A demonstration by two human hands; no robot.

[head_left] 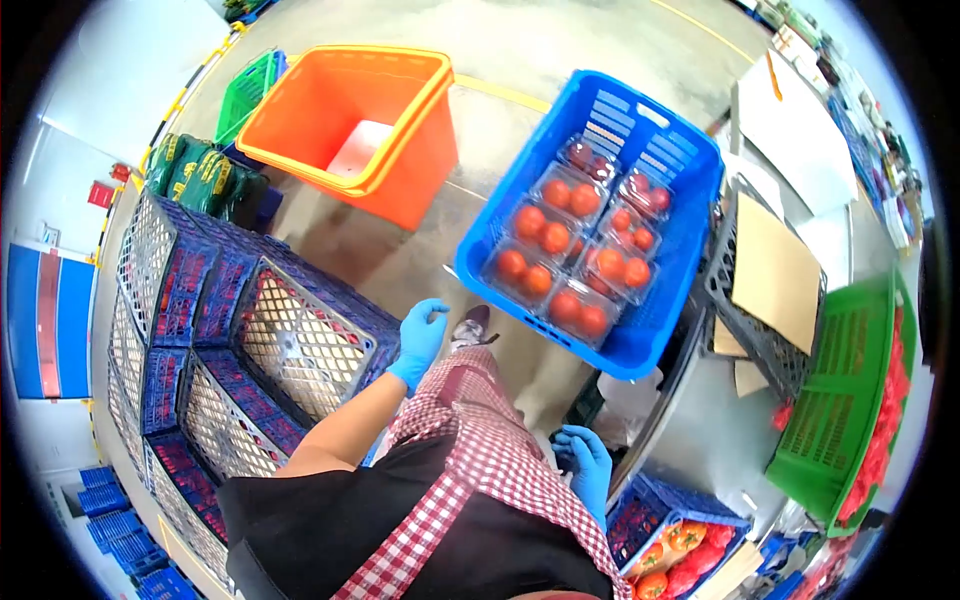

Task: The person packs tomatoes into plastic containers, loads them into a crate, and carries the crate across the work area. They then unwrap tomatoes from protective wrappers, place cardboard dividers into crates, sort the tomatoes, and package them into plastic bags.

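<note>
My left hand, in a blue glove, hangs in the air beside the stacked crates with its fingers loosely bent and nothing visible in it. My right hand, gloved too, is low by my apron near the metal table's edge. Its fingers are slightly curled, and no held object shows. In front of me is a blue crate with several clear plastic boxes of tomatoes inside. Neither hand touches the crate. At lower right, near my right hand, a dark blue crate holds loose tomatoes and red netting.
An orange bin stands on the floor ahead. Stacked dark crates rise on my left, with green packs behind them. On the right, a metal table bears cardboard on a black crate and a green basket with red netting.
</note>
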